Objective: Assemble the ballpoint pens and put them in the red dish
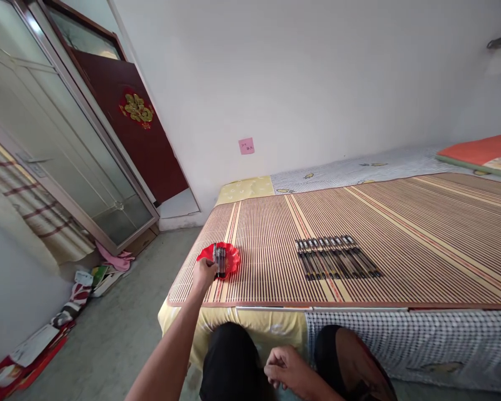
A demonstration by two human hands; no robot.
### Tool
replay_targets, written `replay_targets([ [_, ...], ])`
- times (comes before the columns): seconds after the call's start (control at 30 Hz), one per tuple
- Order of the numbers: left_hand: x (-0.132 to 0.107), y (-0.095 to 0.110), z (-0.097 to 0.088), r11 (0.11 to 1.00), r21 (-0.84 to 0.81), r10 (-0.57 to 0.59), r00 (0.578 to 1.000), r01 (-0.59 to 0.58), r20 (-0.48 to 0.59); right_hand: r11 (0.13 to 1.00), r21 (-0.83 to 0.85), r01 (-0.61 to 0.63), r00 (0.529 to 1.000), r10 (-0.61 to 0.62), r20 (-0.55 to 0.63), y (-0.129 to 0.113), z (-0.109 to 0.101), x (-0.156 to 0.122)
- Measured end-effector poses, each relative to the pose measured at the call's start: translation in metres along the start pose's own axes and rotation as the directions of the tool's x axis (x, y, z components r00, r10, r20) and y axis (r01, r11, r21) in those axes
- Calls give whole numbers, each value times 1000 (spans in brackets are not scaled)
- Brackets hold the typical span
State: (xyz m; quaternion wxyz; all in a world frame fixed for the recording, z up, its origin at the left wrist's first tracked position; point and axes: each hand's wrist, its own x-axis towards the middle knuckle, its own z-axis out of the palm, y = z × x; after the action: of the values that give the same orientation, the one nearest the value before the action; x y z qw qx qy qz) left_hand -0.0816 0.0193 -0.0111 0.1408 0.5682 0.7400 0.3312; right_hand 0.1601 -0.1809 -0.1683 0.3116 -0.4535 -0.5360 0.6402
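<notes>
**Left hand at the red plate, right hand low between the knees**

Filling the centre and right of the frame: a bed [250, 328] covered by a striped bamboo mat [421, 223]. Behind it, across the whole top, a plain white wall [317, 67]. At the upper left, a glass door [58, 156] and beside it a dark red door [146, 150] with a gold ornament. At the far right edge, an orange cushion [476, 149] lying on the bed.

In the middle of the mat, a row of dark pens [336, 257], laid side by side and close together, well apart from the plate. At the left corner of the mat, a red plate [232, 255] with a small bundle of pens [220, 262] on it.

Reaching up from the bottom left, the left hand [204, 274]: fingers curled, set against the near end of the bundle at the near edge of the plate (cannot tell if really gripping or only touching). At the bottom centre, between two knees, the right hand [286, 368]: curled in to a loose fist, nothing seen inside.

On the wall above the plate, a small pink note [246, 146].
</notes>
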Motion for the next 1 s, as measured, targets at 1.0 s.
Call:
replay_targets([
  [1.0,17,-7,23,923,385,-59,994,20,87,1000,-17,-3,1000,2,-15,13,3,7],
])
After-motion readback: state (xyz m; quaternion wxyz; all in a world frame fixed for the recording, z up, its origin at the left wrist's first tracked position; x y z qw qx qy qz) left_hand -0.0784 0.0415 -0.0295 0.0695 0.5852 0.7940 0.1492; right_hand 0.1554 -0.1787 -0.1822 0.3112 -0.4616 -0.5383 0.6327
